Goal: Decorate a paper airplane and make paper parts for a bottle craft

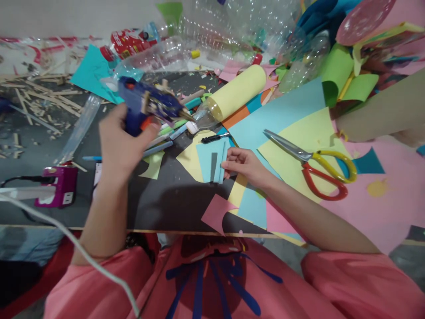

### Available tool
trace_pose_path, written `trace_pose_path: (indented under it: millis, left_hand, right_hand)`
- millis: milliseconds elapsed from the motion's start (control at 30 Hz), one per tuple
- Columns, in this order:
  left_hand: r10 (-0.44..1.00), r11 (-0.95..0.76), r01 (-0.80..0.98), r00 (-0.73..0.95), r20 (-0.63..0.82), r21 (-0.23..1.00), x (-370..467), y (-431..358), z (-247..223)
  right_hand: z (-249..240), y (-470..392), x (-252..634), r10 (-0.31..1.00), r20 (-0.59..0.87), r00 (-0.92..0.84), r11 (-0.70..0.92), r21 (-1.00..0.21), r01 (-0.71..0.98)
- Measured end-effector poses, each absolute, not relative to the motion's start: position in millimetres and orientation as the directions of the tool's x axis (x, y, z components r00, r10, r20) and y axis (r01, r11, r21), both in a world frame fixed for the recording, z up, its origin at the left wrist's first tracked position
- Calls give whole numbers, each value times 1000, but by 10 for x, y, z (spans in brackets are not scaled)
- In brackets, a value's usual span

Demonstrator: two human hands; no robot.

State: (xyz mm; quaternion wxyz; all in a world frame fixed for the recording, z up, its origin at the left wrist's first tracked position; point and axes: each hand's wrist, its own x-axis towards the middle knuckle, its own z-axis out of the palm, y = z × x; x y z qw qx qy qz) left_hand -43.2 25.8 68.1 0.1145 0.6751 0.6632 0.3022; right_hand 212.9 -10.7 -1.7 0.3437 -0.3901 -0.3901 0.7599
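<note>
My left hand (124,141) is wrapped round a dark blue glue gun (134,104), raised above the table with its nozzle pointing right. Between the fingers and thumb of my right hand (241,164) is the right edge of a small light blue paper piece (205,157), which has a narrow folded strip along that side. A dark slot or shadow shows on the paper. Just above it lies a black pen (215,138), and a pale yellow paper piece (191,157) is partly under it.
Scissors (307,156) with red and yellow handles lie on coloured sheets at right. A yellow-wrapped bottle (241,93) is behind the hands. Wooden sticks (49,95) and a purple power block (64,186) are at left. Another person's arm (381,106) reaches in at right.
</note>
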Motion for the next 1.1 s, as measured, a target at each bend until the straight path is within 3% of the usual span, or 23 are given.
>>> trace_pose_path:
  millis: [100, 267, 567, 833, 1100]
  left_hand:
    - [952, -102, 786, -102, 290, 610, -206, 111, 559]
    - [975, -46, 796, -96, 200, 604, -198, 40, 276]
    - [987, -25, 809, -75, 145, 587, -174, -54, 104]
    - [979, -124, 891, 39, 198, 436, -265, -26, 37]
    - [978, -177, 929, 129, 163, 325, -284, -12, 12]
  right_hand:
    - [-37, -55, 2172, 882, -291, -370, -397, -883, -252]
    - [-106, 37, 2210, 920, -285, -269, -364, -876, -317]
    - [-107, 63, 2208, 922, -293, -254, -369, -865, -340]
    - [-35, 64, 2220, 903, -364, -228, -423, -843, -332]
    - [-29, 59, 2210, 900, -379, -217, -435, -823, -365]
